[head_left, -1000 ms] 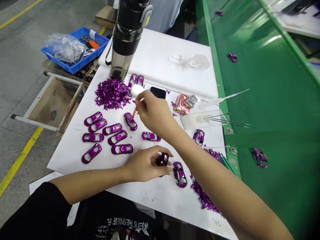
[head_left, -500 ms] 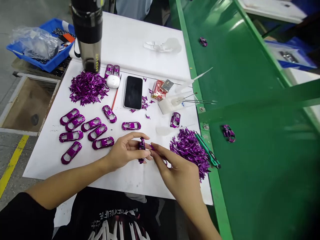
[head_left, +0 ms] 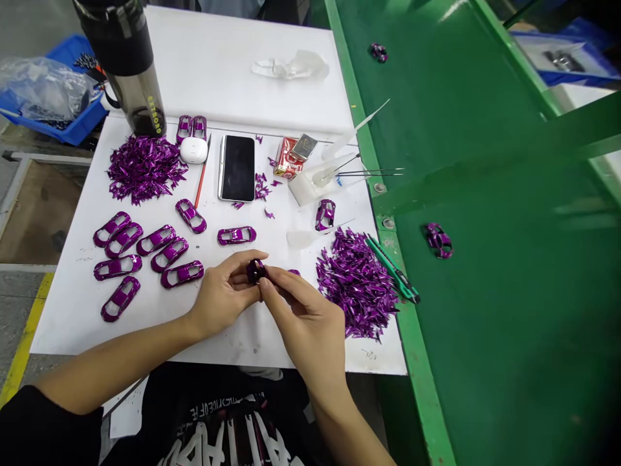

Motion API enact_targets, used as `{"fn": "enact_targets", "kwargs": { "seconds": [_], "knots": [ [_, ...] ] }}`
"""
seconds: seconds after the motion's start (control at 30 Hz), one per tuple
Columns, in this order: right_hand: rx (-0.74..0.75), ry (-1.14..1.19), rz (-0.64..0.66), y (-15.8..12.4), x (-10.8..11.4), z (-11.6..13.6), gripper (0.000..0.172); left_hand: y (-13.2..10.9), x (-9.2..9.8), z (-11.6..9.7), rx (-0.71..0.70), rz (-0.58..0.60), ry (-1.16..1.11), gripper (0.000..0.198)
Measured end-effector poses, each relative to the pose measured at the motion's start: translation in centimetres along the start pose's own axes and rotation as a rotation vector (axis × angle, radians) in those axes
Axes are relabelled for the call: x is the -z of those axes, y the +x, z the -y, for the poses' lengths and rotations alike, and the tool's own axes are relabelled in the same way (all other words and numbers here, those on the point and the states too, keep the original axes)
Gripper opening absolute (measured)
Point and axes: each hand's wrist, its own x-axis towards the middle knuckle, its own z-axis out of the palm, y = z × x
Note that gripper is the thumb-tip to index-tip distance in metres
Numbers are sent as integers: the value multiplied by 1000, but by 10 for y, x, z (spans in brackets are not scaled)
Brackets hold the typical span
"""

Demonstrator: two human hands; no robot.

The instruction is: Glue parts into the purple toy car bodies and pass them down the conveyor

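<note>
Car body [head_left: 256, 272], shiny purple: where is it held?

Just above the white board [head_left: 58, 330], between both hands.

State of the hands?

Together on it. The left hand [head_left: 222, 296] curls its fingers around it from the left, and the right hand [head_left: 308, 317] pinches it from the right, fingertips against it.

Which hand is nearer, and which way does it lie?

Both touch it, so neither is nearer. It shows nearly end-on, its long axis seeming to point away from the viewer. The fingers hide much of it, so I cannot confirm that.

Surroundings, left to right?

Rows of matching car bodies [head_left: 156, 241], a heap of purple trimmings [head_left: 144, 168], a phone [head_left: 237, 168], a second heap of trimmings [head_left: 356, 285], then a green craft knife [head_left: 392, 278] by the edge of the green bench [head_left: 485, 323].
</note>
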Motion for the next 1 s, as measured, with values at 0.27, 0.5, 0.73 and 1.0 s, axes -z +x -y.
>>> {"fn": "enact_targets", "kwargs": {
  "seconds": [0.27,0.5,0.73,1.0],
  "knots": [
    [161,-176,-55,-7,-6,-4,19,-5,1,3,-189,0,231,40],
    [153,-154,184,1,18,-8,29,-4,11,-8,-101,280,261,92],
    [139,-165,267,-3,21,-9,36,-7,12,3,-238,278,414,79],
    [338,-461,-422,75,82,36,23,-8,12,1,-533,114,676,34]
  ]
}}
